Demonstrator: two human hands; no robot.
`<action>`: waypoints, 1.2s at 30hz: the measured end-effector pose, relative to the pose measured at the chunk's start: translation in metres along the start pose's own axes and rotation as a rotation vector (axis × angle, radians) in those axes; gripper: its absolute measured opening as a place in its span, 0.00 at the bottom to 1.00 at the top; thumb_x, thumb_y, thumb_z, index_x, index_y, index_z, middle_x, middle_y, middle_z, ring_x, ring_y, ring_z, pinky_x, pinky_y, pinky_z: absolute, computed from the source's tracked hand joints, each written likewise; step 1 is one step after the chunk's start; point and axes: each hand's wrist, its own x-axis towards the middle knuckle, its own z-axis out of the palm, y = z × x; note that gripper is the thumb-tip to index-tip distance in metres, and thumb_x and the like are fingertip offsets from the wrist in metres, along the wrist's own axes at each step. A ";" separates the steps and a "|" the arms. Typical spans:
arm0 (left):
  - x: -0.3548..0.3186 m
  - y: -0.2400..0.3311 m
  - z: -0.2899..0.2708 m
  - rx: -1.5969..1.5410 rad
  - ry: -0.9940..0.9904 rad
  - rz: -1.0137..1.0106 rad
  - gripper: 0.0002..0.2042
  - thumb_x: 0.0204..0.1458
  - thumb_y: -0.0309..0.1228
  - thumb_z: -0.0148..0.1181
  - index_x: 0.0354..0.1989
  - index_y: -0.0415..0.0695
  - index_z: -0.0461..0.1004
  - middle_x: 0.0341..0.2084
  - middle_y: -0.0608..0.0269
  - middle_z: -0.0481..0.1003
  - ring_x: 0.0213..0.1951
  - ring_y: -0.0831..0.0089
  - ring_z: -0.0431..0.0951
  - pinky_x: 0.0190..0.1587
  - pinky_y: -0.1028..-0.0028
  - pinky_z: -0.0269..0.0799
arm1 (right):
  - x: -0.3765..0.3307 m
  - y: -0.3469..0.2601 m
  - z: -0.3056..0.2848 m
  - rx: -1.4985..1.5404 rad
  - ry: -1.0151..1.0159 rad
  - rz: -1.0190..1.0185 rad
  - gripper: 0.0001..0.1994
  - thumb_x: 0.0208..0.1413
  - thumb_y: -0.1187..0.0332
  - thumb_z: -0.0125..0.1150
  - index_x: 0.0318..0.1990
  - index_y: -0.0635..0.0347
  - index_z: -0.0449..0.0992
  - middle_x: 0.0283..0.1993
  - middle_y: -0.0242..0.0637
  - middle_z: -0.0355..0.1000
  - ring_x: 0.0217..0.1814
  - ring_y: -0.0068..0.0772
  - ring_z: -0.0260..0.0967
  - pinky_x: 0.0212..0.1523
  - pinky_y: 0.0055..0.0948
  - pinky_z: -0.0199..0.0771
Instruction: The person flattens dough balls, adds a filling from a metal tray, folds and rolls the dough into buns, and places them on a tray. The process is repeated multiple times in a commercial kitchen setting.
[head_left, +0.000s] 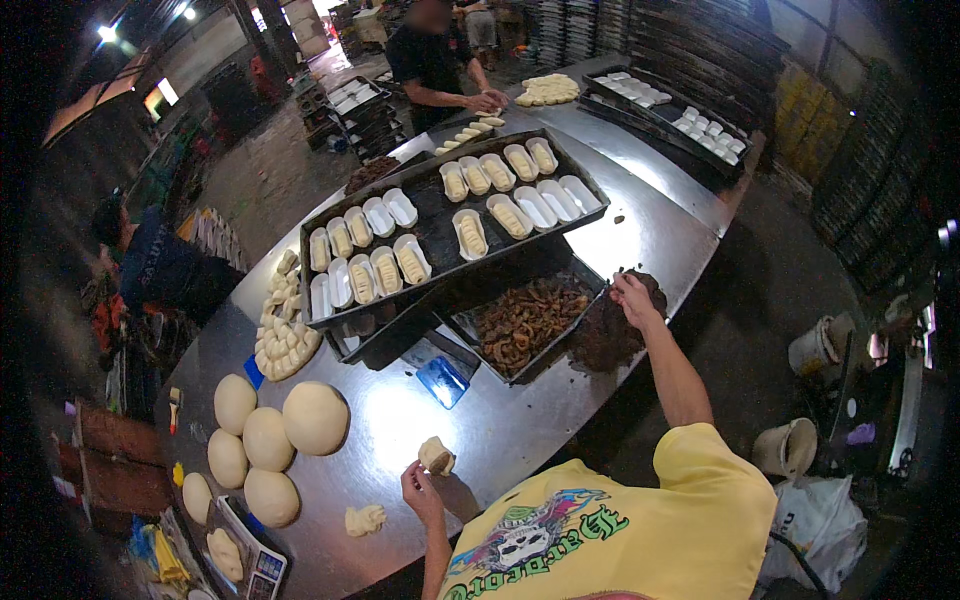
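Near the front edge of the metal table, my left hand (424,490) holds a flattened piece of dough (430,446) with a brown lump of filling on it. My right hand (632,298) is stretched out to the dark brown crumbly filling (600,338), its fingers pinched together at the top of the heap. Beside that heap stands a tray of brown sliced filling (530,322). A small loose dough piece (365,520) lies left of my left hand. Between my hands and the big tray rests a blue scraper (442,382).
Large dough balls (268,438) and cut dough pieces (287,348) sit at the left, with a scale (265,572) below. A long black baking tray (430,235) holds shaped dough in white paper cups. Across the table, a co-worker (430,60) handles dough. Another tray (668,120) stands far right.
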 end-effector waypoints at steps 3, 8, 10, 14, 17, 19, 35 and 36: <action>0.006 0.016 0.006 -0.076 0.021 -0.020 0.11 0.66 0.26 0.49 0.49 0.37 0.76 0.39 0.57 0.78 0.38 0.69 0.79 0.41 0.71 0.75 | -0.002 -0.001 -0.001 -0.299 0.038 -0.031 0.13 0.68 0.60 0.55 0.49 0.61 0.74 0.35 0.33 0.71 0.29 0.24 0.68 0.32 0.25 0.69; 0.007 0.027 0.010 -0.062 0.025 -0.051 0.11 0.66 0.26 0.50 0.50 0.37 0.76 0.40 0.56 0.78 0.40 0.68 0.79 0.42 0.69 0.75 | 0.012 0.004 -0.016 -0.812 -0.025 -0.180 0.14 0.68 0.60 0.54 0.46 0.64 0.77 0.29 0.32 0.71 0.26 0.22 0.66 0.29 0.26 0.69; 0.005 0.027 0.014 -0.052 0.018 -0.075 0.11 0.66 0.27 0.50 0.51 0.38 0.76 0.40 0.56 0.78 0.40 0.68 0.79 0.43 0.68 0.75 | 0.022 0.009 -0.025 -0.849 -0.016 -0.351 0.14 0.67 0.61 0.54 0.45 0.64 0.78 0.27 0.31 0.71 0.25 0.22 0.66 0.28 0.26 0.69; -0.006 0.022 0.006 -0.023 0.047 -0.127 0.12 0.66 0.27 0.50 0.51 0.38 0.77 0.40 0.56 0.79 0.41 0.67 0.80 0.44 0.67 0.75 | 0.020 0.005 -0.006 -0.903 -0.106 -0.478 0.13 0.66 0.62 0.53 0.45 0.63 0.79 0.28 0.31 0.72 0.26 0.25 0.68 0.29 0.29 0.70; -0.008 0.016 0.004 -0.058 0.069 -0.129 0.12 0.66 0.27 0.50 0.50 0.38 0.77 0.40 0.56 0.79 0.42 0.67 0.80 0.45 0.67 0.76 | 0.021 -0.006 -0.007 -1.137 -0.113 -0.447 0.11 0.63 0.65 0.56 0.45 0.60 0.80 0.29 0.36 0.74 0.28 0.32 0.72 0.31 0.33 0.72; -0.008 0.008 0.002 -0.074 0.079 -0.122 0.12 0.65 0.27 0.50 0.50 0.38 0.77 0.39 0.55 0.80 0.42 0.67 0.80 0.44 0.67 0.76 | 0.020 -0.005 -0.010 -1.282 -0.088 -0.571 0.10 0.62 0.68 0.57 0.45 0.60 0.80 0.29 0.40 0.74 0.31 0.38 0.73 0.35 0.38 0.72; -0.005 -0.007 -0.006 -0.069 0.019 -0.107 0.12 0.65 0.27 0.50 0.51 0.37 0.77 0.38 0.56 0.80 0.40 0.68 0.81 0.43 0.69 0.76 | 0.010 0.007 -0.027 -1.336 -0.099 -0.628 0.20 0.52 0.77 0.64 0.55 0.65 0.73 0.50 0.50 0.63 0.54 0.58 0.65 0.54 0.46 0.68; -0.005 -0.007 -0.008 -0.063 0.018 -0.112 0.12 0.65 0.27 0.50 0.51 0.37 0.77 0.38 0.55 0.80 0.40 0.69 0.80 0.43 0.69 0.76 | 0.006 0.012 -0.024 -1.171 -0.100 -0.649 0.21 0.52 0.77 0.64 0.55 0.65 0.73 0.50 0.50 0.63 0.54 0.57 0.65 0.54 0.46 0.68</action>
